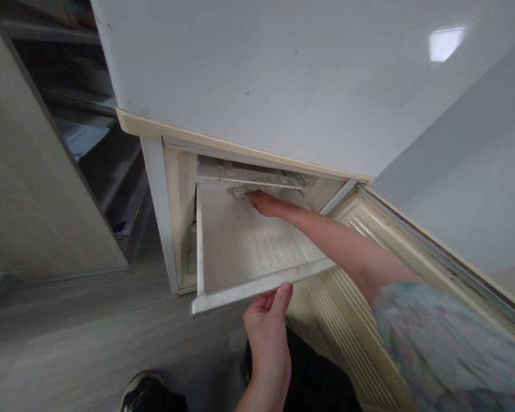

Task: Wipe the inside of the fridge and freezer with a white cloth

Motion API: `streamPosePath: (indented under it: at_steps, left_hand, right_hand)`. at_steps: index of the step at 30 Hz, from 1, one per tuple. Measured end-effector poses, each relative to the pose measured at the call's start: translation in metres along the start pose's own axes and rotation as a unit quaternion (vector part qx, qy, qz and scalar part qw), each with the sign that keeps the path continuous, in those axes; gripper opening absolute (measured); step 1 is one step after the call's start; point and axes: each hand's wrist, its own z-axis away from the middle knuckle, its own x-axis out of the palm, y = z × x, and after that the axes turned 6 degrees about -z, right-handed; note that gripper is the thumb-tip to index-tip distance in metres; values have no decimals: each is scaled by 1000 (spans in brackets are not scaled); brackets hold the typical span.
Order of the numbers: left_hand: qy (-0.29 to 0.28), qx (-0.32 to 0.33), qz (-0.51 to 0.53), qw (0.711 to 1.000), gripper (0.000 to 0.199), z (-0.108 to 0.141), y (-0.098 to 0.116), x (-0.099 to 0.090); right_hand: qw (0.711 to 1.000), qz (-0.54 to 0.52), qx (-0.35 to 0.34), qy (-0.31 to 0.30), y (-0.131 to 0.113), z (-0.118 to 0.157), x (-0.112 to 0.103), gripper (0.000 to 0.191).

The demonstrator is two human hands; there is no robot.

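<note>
A shallow white drawer (229,243) is pulled partway out of the lower compartment of a fridge. My left hand (266,332) is closed at the middle of its front rim, thumb on top and fingers curled beneath. My right hand (262,202) reaches inside to the back of the drawer. Its fingers press a crumpled whitish cloth (240,191) against the drawer's floor near the rear edge. Part of the cloth is hidden under the fingers.
The cream fridge door (339,320) stands wide at the right. Above is the closed white upper door (257,74). A vented panel (257,170) sits behind the drawer. Shelves with papers (83,137) are at the left. A shoe (143,389) is on the grey floor (81,343).
</note>
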Motion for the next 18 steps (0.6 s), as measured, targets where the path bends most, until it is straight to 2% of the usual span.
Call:
streamPosePath:
  at_steps: [4,7,10,12,14,16,17,18]
  left_hand:
    - [-7,3,-20,1000,37,-2,-2,-3]
    - [-6,4,-26,1000,38,-3,-1,-2]
    - [1,1,-22,1000,38,-4,-1,-2]
    - [8,0,-17,1000,38,-3,-2,-1]
    - [11,-1,-7,1000,40,-3,-2,-1]
    - [9,0,3,1000,42,-1,-1,0]
    - [8,2,4,1000,42,-1,0,1]
    - [8,5,3,1000,42,0,1,1]
  right_hand:
    - [999,-4,31,-8,16,-29,17,46]
    - [999,-8,29,-36,16,-28,20,37]
    - [994,-23,-15,-105,6,0,22,29]
    - [974,-57,-74,-204,-8,34,28,23]
    - [925,-106,-132,-340,-25,70,34,19]
    - [877,-134,-160,-433,-38,98,35,18]
    - [876,-132,-161,-435,-41,104,33,18]
    - [895,-115,-152,-402,-40,105,28,17]
